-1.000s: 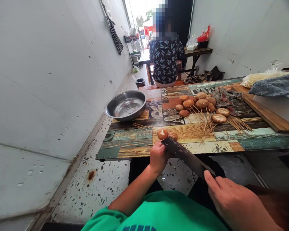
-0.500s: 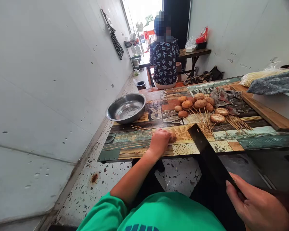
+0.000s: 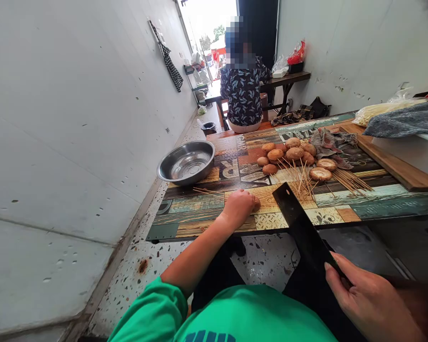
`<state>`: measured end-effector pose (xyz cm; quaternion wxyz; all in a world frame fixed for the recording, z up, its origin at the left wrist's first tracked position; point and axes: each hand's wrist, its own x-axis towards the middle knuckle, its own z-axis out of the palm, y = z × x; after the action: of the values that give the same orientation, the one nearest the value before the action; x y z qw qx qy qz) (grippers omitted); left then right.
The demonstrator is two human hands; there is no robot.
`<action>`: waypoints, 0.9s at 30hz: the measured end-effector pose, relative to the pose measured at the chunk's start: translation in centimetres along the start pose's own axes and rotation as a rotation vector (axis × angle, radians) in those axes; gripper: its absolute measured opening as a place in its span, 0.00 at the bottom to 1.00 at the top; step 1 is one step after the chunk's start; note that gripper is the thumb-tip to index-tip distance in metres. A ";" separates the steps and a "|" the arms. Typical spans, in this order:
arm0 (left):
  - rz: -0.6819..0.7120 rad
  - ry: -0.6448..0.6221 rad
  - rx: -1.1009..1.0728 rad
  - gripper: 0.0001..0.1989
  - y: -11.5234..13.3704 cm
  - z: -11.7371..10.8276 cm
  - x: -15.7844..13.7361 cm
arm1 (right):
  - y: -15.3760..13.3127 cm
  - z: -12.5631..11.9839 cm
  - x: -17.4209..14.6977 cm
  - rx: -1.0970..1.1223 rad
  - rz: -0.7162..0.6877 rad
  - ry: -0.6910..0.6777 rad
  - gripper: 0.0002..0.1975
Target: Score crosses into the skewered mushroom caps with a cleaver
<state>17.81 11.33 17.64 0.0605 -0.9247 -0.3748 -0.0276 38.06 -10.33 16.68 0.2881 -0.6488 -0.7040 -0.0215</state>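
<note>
the bare left forearm (image 3: 199,256) is emerging from a bright green sleeve (image 3: 155,301) and pointing forward, the left hand (image 3: 238,207) lying back upward with its fingers curling downward, tips hidden. the bare right hand (image 3: 367,289), well apart and nearer the body, is gripping, its thumb pointing forward along the inner side.

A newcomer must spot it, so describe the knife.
Find the patterned table, then the wearer's right hand before its near edge. That hand grips the knife: broad and dark, with a hole near its far end, unlike the thin, pale skewers.
</note>
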 end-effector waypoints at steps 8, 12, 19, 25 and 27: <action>-0.214 0.262 -0.246 0.08 -1.1 0.4 -0.9 | -0.4 0.0 0.3 0.148 0.144 -0.056 0.16; -0.419 0.432 -0.209 0.09 -2.8 -0.5 -3.8 | 0.0 0.6 -0.2 0.389 0.410 -0.256 0.15; -0.558 0.055 0.004 0.11 -5.5 -1.1 -8.2 | -0.8 1.6 0.5 0.781 0.689 -0.459 0.18; -0.163 0.117 -0.306 0.32 -5.5 1.0 -5.0 | -2.4 0.8 2.0 0.665 0.638 -0.386 0.18; -0.145 0.063 -0.348 0.31 -5.0 1.5 -4.0 | -2.5 0.7 1.9 0.613 0.627 -0.362 0.19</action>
<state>11.45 12.36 16.27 -0.0908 -0.8905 -0.4279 -0.1254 35.49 -8.77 17.80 0.3316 -0.7084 -0.4868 0.3888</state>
